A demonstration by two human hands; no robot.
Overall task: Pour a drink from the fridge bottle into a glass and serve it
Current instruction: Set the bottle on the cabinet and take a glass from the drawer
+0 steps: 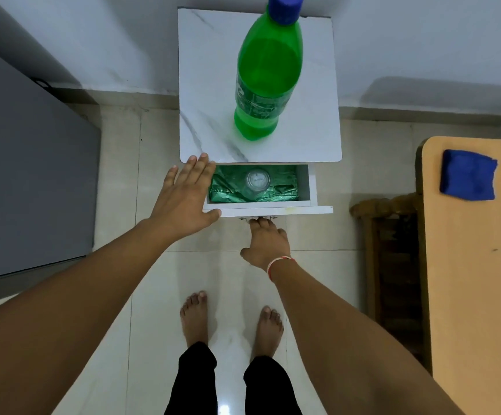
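Standing upright on the white marble surface [207, 85] is the green bottle [265, 76] with its blue cap on. Below it the drawer [268, 209] is pulled out, and a clear glass [256, 182] lies inside on green foil. The left hand [183, 199] hovers spread wide at the drawer's left corner, holding nothing. The right hand [265, 244] has its fingers hooked on the drawer's handle.
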